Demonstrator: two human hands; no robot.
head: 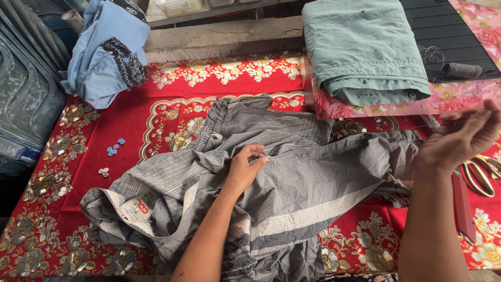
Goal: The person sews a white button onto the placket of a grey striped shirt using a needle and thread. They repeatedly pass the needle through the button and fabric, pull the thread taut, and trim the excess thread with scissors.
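A grey pinstriped shirt [292, 177] lies spread and crumpled across a red floral cloth [130, 120]. My left hand [244, 169] rests on the middle of the shirt, its fingertips pinching the fabric at a small pale button. My right hand [459, 138] is raised to the right above the shirt's edge, with thumb and fingers pinched together as on a thin thread or needle too fine to make out.
A folded green garment [365, 49] lies on a pink floral board [459, 96] at the back right, beside a grey thread spool [462, 70]. Gold-handled scissors [480, 175] lie at the right. Loose blue buttons [114, 149] and a light blue garment [107, 49] are at the left.
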